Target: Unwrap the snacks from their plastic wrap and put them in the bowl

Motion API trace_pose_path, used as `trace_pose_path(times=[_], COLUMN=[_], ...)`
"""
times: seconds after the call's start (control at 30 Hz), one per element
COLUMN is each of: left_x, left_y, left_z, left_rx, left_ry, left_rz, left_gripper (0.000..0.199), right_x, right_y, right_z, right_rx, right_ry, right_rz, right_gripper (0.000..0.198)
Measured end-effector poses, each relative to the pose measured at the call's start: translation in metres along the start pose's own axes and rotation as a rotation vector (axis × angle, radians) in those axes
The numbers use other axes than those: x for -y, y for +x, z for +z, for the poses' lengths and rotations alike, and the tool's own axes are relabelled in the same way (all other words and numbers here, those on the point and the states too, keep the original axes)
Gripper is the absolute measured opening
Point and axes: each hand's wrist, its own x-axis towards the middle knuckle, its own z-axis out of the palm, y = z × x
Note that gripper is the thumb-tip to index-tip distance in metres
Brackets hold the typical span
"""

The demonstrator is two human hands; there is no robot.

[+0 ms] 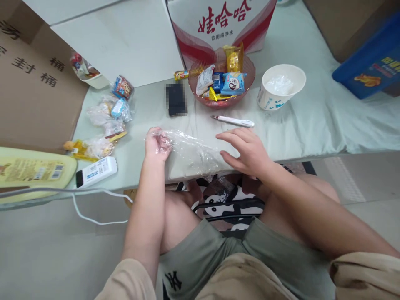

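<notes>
My left hand (pixel 158 143) is closed around one end of a clear plastic bag (pixel 195 148), bunched at its fingers. From there the thin film stretches right and hangs over the table's front edge. At the bag's right side my right hand (pixel 245 150) hovers with thumb and fingers apart, holding nothing that I can see. A white pen-like tool (pixel 234 121) lies just beyond the right hand. Behind it stands a pink glass bowl (pixel 195 96) of wrapped snacks. A paper tub (pixel 271 100) with crumpled clear plastic inside is to the right.
Small clear bags of snacks (pixel 108 112) lie at the left, near a white device (pixel 97 171) and a yellow bottle (pixel 34 171). A dark phone-like item (pixel 176 99) sits by the bowl. Boxes (pixel 221 33) line the back. A cable (pixel 93 218) hangs off the table's front.
</notes>
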Motion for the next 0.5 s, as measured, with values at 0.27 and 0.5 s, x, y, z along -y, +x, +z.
trace_pose_path(times=[0.27,0.5], left_x=[0.017,0.008], left_y=[-0.005,-0.001], left_z=[0.019,0.012], left_rx=[-0.044,-0.136], left_ry=[-0.102,-0.126], left_rz=[-0.046,0.048], left_gripper=[0.022,0.03], right_x=[0.017,0.012], right_y=[0.012,0.01], right_z=[0.037,0.021], right_rx=[0.165,-0.058], right_ry=[-0.155,0.0], right_rz=[0.088,0.118], right_gripper=[0.043,0.034])
